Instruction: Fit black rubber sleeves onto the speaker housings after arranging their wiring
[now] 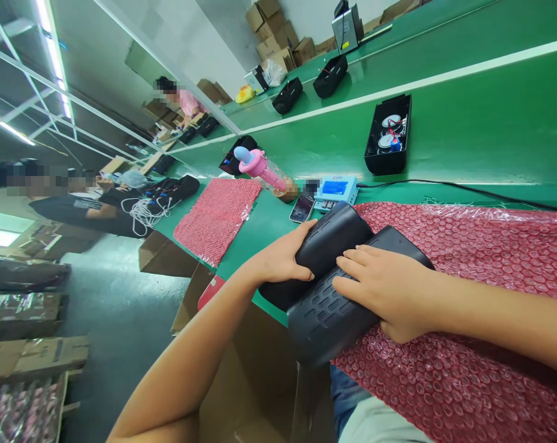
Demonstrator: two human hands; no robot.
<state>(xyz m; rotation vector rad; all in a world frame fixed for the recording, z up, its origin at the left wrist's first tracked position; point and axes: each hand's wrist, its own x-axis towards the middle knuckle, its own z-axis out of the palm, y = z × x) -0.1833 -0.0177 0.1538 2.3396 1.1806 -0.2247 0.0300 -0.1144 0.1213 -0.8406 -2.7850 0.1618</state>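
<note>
Two black speaker housings lie side by side at the table's near edge, touching or nearly so. My left hand (pixel 285 255) grips the farther speaker housing (pixel 338 237), thumb on the near face and fingers mostly hidden behind it. Over the nearer speaker housing (pixel 324 317), which has a pattern of oblong grille holes, my right hand (pixel 389 286) is closed with its fingers across the top. Red bubble wrap (pixel 500 252) spreads under and to the right of the housings. Just beyond them are a phone (pixel 303 208) and a light-blue device with a screen (pixel 336 191).
An open black housing with speaker cones (pixel 387 135) sits on the green conveyor (pixel 481 104). A pink-capped bottle (pixel 269 172) stands beside another bubble-wrap sheet (pixel 218 215). A cardboard box (pixel 245 375) is below the table edge. Co-workers sit at the left.
</note>
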